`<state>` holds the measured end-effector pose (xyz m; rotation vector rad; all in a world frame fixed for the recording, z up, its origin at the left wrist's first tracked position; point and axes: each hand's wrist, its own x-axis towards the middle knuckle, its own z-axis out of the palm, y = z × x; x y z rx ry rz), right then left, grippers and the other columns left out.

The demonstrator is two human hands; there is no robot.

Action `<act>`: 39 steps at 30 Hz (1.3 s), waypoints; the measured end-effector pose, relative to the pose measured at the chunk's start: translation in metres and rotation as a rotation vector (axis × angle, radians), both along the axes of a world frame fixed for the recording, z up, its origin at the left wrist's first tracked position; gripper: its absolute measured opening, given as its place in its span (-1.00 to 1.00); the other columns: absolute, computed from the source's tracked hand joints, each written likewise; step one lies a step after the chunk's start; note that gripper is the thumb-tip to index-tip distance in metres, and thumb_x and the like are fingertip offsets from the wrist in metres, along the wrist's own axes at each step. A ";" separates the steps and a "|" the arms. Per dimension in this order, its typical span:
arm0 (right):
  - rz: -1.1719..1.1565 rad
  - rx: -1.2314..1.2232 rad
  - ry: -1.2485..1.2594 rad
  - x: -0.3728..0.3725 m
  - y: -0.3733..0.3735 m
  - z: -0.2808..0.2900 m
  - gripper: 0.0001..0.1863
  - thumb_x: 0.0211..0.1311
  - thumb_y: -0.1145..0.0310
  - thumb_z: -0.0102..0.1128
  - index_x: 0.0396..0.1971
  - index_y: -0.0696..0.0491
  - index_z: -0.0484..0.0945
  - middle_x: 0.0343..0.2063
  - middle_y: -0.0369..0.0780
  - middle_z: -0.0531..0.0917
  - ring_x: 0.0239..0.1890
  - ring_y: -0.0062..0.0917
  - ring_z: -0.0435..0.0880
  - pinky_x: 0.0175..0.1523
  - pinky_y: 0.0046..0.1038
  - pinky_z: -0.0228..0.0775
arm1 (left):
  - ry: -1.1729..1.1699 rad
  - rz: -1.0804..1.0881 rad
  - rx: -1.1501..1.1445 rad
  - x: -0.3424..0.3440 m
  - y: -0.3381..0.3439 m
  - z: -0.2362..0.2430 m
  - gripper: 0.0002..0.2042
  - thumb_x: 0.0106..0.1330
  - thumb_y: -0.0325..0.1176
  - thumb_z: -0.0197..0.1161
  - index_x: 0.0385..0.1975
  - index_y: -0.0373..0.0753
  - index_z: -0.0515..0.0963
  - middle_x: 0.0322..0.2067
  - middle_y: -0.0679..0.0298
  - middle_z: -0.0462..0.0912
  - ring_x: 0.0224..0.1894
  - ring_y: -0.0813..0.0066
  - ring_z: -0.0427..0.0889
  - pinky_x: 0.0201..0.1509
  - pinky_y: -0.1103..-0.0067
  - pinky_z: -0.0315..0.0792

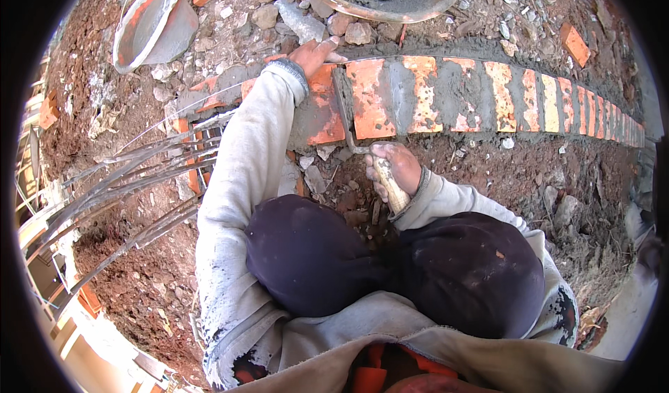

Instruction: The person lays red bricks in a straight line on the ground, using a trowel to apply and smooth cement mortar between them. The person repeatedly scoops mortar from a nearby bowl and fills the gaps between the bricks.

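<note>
A curved row of orange-red bricks [372,104] with grey mortar [399,93] between them runs across the ground before me. My left hand [315,57] lies, fingers stretched out, over the far end of a brick [325,111] left of the trowel. Wrapped round a pale wooden handle, my right hand [397,168] grips a trowel [343,100]. Its thin metal blade stands nearly on edge at the joint between that brick and its neighbour on the right. Part of the left hand's brick is smeared with mortar. A thin string [182,111] stretches along the row's far side.
A mortar-caked bucket [155,27] lies tilted at the far left. Beyond the row stands a wide pan [418,15] of wet mortar. Bundled steel bars [150,159] jut in at left. Loose bricks [575,44] and stones [265,17] litter the soil. My knees [317,253] are close in front.
</note>
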<state>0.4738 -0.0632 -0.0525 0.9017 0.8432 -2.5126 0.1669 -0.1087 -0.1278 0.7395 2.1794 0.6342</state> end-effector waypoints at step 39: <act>-0.058 -0.048 0.009 0.011 -0.006 -0.007 -0.74 0.26 0.16 -0.01 -0.46 0.04 0.37 -0.70 -0.27 0.39 -0.82 -0.56 0.33 -0.77 -0.54 0.22 | 0.324 -0.414 -0.093 0.011 -0.021 0.027 -0.51 0.28 -0.11 0.01 0.21 -0.09 0.30 0.07 -0.05 0.43 0.17 0.02 0.37 0.29 0.34 0.17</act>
